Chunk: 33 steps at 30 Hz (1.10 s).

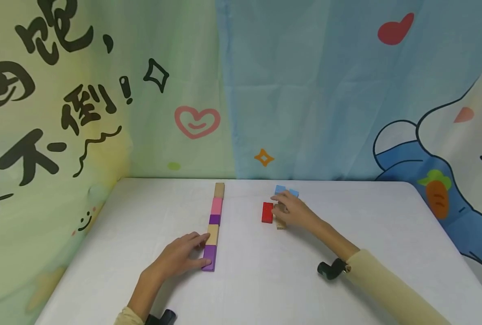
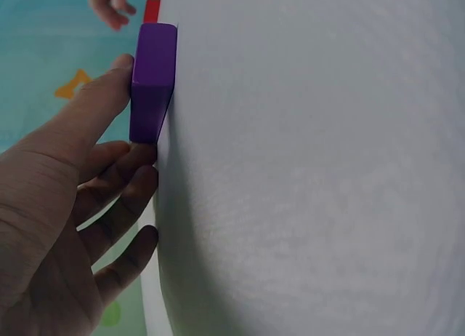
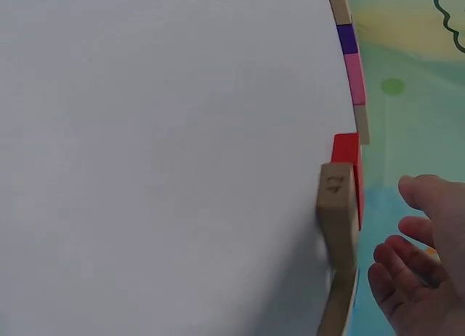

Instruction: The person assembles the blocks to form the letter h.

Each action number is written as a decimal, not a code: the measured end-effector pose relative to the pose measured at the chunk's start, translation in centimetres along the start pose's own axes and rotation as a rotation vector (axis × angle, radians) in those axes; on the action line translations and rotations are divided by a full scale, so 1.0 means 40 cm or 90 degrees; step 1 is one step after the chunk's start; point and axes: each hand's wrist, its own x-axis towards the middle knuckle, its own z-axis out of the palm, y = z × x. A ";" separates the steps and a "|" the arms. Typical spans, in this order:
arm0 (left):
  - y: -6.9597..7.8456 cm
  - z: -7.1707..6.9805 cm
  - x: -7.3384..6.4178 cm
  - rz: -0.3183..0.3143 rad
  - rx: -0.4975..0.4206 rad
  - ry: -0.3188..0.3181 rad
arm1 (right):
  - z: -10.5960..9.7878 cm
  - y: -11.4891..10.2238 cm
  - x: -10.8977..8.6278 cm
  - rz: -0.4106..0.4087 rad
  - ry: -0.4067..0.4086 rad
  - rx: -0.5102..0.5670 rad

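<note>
A straight row of wooden blocks runs away from me on the left, with a purple block (image 1: pixel 210 259) at its near end. My left hand (image 1: pixel 181 255) is at this end, its thumb on the purple block (image 2: pixel 154 78) and its other fingers loosely bent along the row's left side. My right hand (image 1: pixel 297 211) is over a loose group: a red block (image 1: pixel 267 212), plain wood blocks (image 1: pixel 281 224) and two light-blue blocks (image 1: pixel 280 189). In the right wrist view its fingers (image 3: pixel 407 270) are spread beside a plain block (image 3: pixel 336 194) with nothing between them.
Farther up the row come a plain block (image 1: pixel 212 234), a small purple block (image 1: pixel 214 219), a pink block (image 1: pixel 217 206) and a plain block (image 1: pixel 219 190). The white table (image 1: pixel 346 207) ends at a printed curtain (image 1: pixel 297 90) behind.
</note>
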 end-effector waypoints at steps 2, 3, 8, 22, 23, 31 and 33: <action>0.001 0.000 0.002 0.003 -0.003 -0.002 | -0.002 0.013 -0.036 0.013 0.033 0.006; 0.002 -0.001 0.003 0.004 -0.004 -0.003 | -0.002 0.020 -0.051 0.016 0.048 0.014; 0.004 -0.007 0.004 0.006 -0.004 0.001 | 0.000 0.041 -0.103 0.024 0.087 0.031; 0.012 -0.003 0.001 -0.011 -0.010 -0.016 | -0.075 0.061 -0.083 0.035 0.047 -0.037; 0.013 -0.003 0.001 -0.012 -0.010 -0.018 | -0.082 0.066 -0.076 0.037 0.042 -0.044; 0.014 -0.008 0.000 -0.003 -0.006 -0.006 | -0.108 0.117 -0.010 0.079 0.001 -0.072; 0.014 -0.006 -0.001 -0.005 -0.008 -0.008 | -0.106 0.125 0.001 0.088 -0.002 -0.066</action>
